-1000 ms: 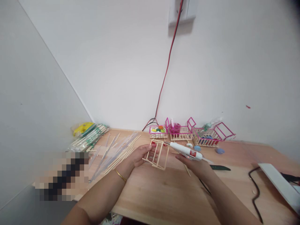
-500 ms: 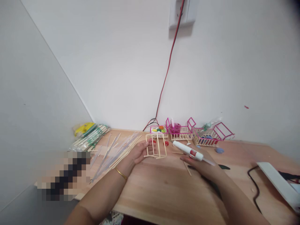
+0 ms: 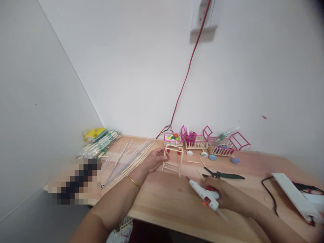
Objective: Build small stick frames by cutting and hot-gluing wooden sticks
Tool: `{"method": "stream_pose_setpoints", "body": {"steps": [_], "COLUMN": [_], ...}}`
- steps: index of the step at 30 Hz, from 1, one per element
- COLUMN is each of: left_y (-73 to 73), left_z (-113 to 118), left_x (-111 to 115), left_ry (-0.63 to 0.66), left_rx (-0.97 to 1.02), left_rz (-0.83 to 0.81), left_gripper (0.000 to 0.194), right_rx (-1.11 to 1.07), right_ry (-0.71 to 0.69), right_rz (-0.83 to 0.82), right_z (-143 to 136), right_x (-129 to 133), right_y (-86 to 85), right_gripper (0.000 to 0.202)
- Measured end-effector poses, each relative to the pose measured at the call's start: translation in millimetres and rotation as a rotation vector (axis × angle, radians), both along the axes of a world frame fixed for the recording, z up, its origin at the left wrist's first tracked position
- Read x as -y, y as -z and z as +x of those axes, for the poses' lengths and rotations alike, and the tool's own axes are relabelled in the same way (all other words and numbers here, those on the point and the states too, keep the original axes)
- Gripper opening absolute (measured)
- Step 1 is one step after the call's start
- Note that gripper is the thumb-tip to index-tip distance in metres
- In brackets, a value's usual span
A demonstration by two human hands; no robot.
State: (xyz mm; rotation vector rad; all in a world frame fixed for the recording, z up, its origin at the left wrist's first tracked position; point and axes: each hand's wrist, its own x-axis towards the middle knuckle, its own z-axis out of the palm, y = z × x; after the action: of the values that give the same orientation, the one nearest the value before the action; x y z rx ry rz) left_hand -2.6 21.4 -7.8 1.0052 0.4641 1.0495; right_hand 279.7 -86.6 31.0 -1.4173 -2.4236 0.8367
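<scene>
My left hand has its fingers closed on the left side of a small box-shaped stick frame, made of pale thin wooden sticks and held up over the table. To its right, my right hand grips a white hot glue gun by the handle. The gun's dark nozzle points up and left, below and right of the frame, apart from it. A clear glue stick juts from its back end. Cutting pliers with dark green handles lie beyond my right hand, near a few short cut sticks.
Loose sticks and a bagged bundle lie at left. Along the wall stand pink-trimmed stick baskets, one holding a pink cup. Several coloured caps sit before them. A white power strip with a dark cable lies at right.
My right hand has brought the glue gun down and toward me, uncovering the pliers and caps. The frame in my left hand has turned and shifted slightly right in view.
</scene>
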Motion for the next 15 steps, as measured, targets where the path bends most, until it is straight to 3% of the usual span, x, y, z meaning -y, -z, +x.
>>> {"method": "stream_pose_setpoints", "body": {"steps": [5,9,12,15], "left_y": [4.6,9.4,11.3,10.5], "left_z": [7,12,14,11], "left_x": [4,6,5,3], "left_ry": [0.011,0.043,0.059,0.082], "left_rx": [-0.019,-0.069,-0.133,-0.210], "left_rz": [0.025,0.052,0.064,0.067], "left_gripper": [0.054,0.056,0.057,0.057], "right_rx": [-0.015,-0.050,-0.131,-0.180], "right_ry": [-0.083,-0.081,0.001,0.119], "right_rz": [-0.054,-0.071,0.013,0.163], "right_z": [9,16,10,-5], "right_x": [-4,-16,-32,-52], "right_y": [0.7,-14.5,-25.9,-25.3], "right_gripper": [0.029,0.048,0.029,0.025]}}
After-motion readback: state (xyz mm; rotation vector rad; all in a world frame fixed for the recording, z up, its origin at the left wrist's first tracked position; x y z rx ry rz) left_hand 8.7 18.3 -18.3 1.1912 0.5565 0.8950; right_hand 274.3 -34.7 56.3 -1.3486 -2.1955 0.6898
